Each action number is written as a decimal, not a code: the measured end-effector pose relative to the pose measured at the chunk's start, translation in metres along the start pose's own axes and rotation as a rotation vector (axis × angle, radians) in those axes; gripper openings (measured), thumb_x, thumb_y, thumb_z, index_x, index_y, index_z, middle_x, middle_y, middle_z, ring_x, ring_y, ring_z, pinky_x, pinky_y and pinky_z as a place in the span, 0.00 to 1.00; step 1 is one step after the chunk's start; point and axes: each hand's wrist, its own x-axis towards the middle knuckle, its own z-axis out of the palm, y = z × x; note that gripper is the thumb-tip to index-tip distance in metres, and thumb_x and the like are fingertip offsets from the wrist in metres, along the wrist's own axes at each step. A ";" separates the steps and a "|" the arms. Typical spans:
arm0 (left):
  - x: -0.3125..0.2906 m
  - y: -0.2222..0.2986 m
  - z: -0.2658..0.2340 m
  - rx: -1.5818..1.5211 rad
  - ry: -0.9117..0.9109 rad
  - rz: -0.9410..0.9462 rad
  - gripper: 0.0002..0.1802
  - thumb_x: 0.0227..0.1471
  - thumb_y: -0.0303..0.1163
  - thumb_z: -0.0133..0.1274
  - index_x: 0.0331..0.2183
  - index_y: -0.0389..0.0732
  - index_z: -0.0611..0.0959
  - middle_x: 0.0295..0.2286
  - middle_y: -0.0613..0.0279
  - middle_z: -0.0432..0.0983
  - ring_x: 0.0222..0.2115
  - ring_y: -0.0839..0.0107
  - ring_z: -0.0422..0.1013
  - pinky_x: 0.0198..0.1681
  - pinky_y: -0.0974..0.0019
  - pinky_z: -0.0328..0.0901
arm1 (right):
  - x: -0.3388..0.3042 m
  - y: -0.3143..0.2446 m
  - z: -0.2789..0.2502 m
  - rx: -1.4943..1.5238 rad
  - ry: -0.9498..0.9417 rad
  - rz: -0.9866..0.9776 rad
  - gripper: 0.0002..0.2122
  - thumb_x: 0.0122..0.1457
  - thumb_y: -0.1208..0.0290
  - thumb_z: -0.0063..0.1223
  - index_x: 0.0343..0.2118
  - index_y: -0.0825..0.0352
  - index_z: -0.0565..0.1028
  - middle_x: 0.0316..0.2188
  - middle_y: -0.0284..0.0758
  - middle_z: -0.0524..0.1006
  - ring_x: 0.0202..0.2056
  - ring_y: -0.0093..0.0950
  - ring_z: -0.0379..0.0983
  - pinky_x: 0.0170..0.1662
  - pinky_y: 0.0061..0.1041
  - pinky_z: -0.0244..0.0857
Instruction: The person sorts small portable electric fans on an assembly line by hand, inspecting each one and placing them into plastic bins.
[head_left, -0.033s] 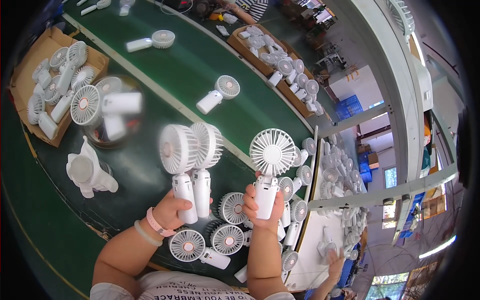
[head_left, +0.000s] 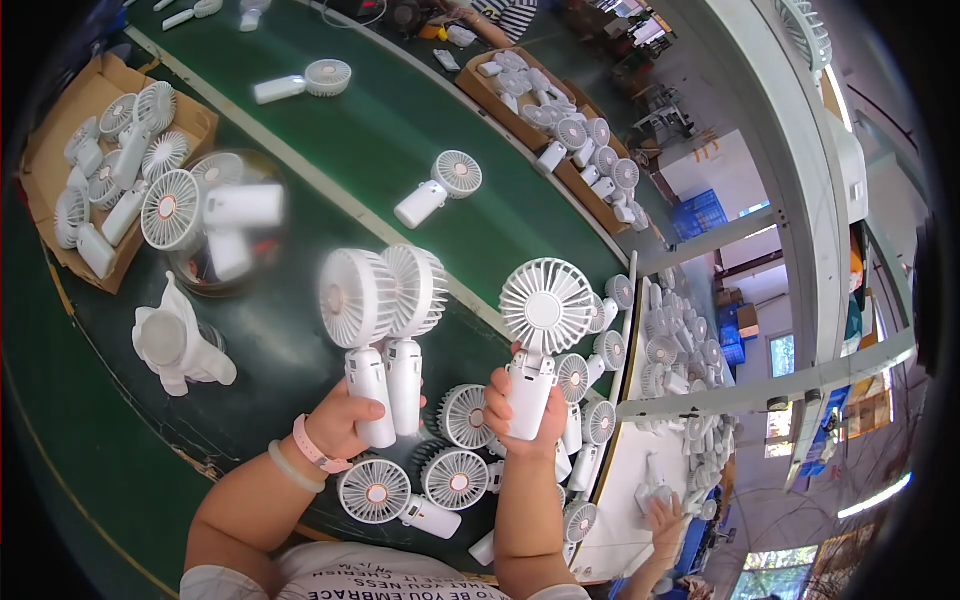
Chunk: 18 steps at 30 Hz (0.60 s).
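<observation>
My left hand (head_left: 345, 425) grips two white handheld fans side by side: a front fan (head_left: 369, 395) and a second fan (head_left: 404, 380) just right of it, heads up. My right hand (head_left: 498, 402) is closed round the handle of another white handheld fan (head_left: 546, 310), held upright with its slatted head toward me. Below and between my hands, several similar fans lie on the dark green table, one fan (head_left: 375, 491) near my left wrist. More fans crowd beside my right forearm, such as a fan (head_left: 598, 422) at the table's right edge.
At the left are a cardboard box (head_left: 45, 125) of fans, a round container (head_left: 278, 215) with fans on it and a white wrapped object (head_left: 165, 340). Fans lie on the green belt (head_left: 380, 130). A co-worker's hand (head_left: 664, 517) touches parts on the white table (head_left: 620, 480) at right.
The co-worker's hand at the lower right has shifted slightly left, to a white part there. Fans on the belt have crept slightly right. My hands hold the same fans, nearly unmoved.
</observation>
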 end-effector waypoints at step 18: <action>0.003 -0.003 -0.008 0.020 0.010 -0.013 0.37 0.35 0.24 0.54 0.51 0.38 0.61 0.40 0.53 0.68 0.41 0.58 0.68 0.42 0.54 0.66 | 0.007 0.020 0.016 -0.796 0.443 -0.232 0.19 0.47 0.78 0.51 0.44 0.74 0.64 0.37 0.43 0.73 0.35 0.34 0.73 0.42 0.32 0.67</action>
